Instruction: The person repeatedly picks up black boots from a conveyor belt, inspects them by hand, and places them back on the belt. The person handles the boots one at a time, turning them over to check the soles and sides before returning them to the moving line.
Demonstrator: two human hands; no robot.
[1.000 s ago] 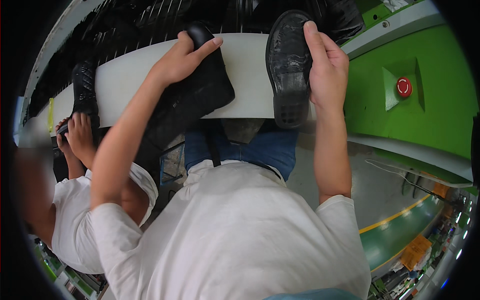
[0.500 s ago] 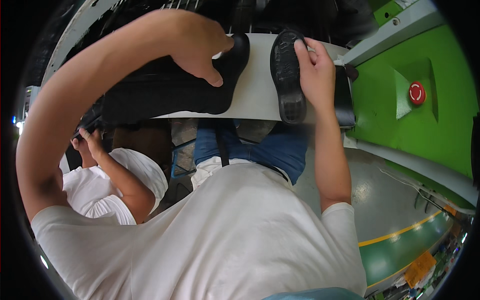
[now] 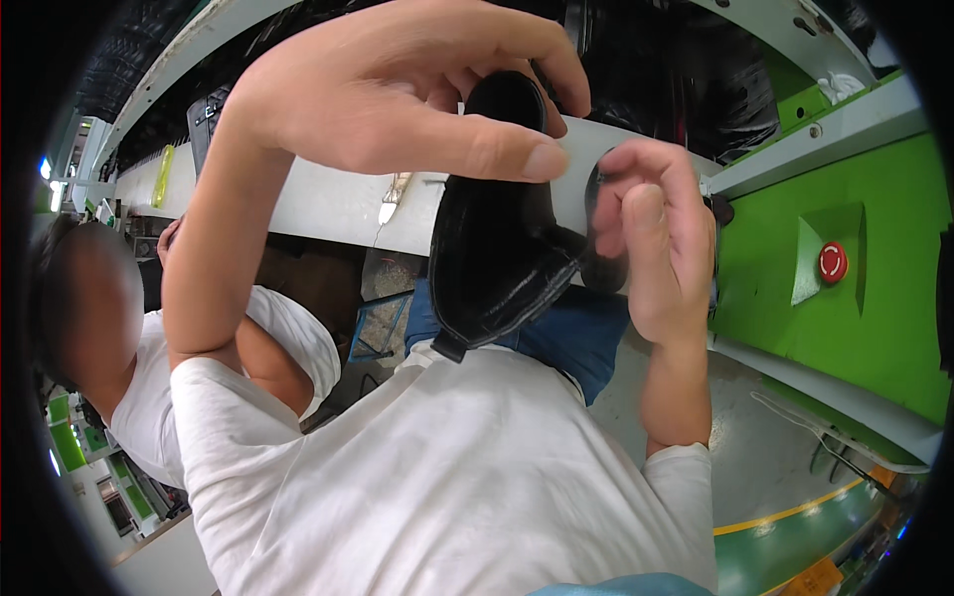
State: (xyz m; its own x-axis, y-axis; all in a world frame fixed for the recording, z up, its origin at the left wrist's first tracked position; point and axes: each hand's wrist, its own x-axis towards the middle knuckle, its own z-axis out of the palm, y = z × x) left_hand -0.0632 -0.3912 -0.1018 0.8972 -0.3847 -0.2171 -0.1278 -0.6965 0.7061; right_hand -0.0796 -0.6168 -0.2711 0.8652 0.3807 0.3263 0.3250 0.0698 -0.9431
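- Your left hand (image 3: 373, 109) has lifted the black boot (image 3: 497, 268) off the bench (image 3: 323, 209); half a second ago the boot lay along it.
- That hand is curled round the boot, thumb across the near side and fingers bent over the far side. The boot hangs just below the thumb, its hollow mouth now turned toward you – so its inside is in plain sight, not its outer side.
- Your right hand (image 3: 668, 243) has its fingers bent and its thumb standing apart from them. The dark sole piece (image 3: 608, 275) is behind and just left of those fingers, blurred; I cannot tell whether they pinch it.
- The sole's tread, which faced you earlier, no longer shows clearly – the boot and sole are now close together between your hands, though whether they touch is unclear.
- With the boot raised, a pale-handled tool (image 3: 393, 202) shows on the bench, below your left hand and left of the boot.
- Well right of your right hand, the red button (image 3: 833, 262) is clear of both hands.
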